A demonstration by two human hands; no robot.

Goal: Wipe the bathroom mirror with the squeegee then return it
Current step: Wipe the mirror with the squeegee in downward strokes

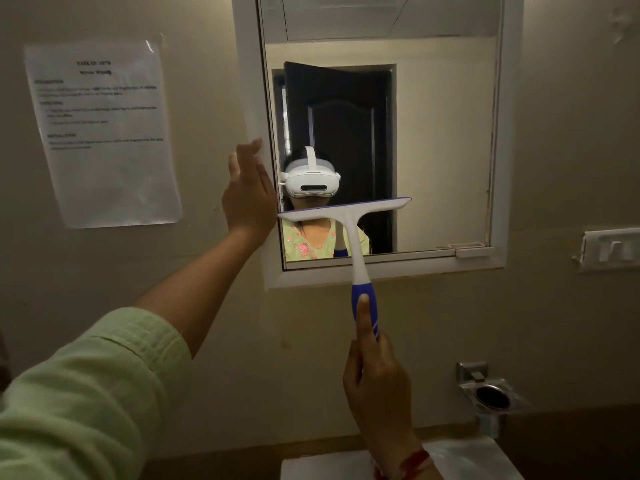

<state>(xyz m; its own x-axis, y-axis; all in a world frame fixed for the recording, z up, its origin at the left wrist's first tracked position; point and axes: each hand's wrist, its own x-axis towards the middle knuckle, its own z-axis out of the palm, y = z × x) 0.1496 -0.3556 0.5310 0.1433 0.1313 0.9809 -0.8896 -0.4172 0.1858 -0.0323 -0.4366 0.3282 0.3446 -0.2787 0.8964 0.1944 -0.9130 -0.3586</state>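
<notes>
The bathroom mirror hangs on the wall in a white frame. A squeegee with a white T-shaped head and a blue handle lies against the lower part of the glass, its blade nearly level. My right hand grips the blue handle from below, index finger stretched up along it. My left hand is flat against the left side of the frame, fingers straight and holding nothing.
A printed sheet is taped to the wall left of the mirror. A switch plate sits to the right. A chrome holder is mounted lower right. A white basin edge shows at the bottom.
</notes>
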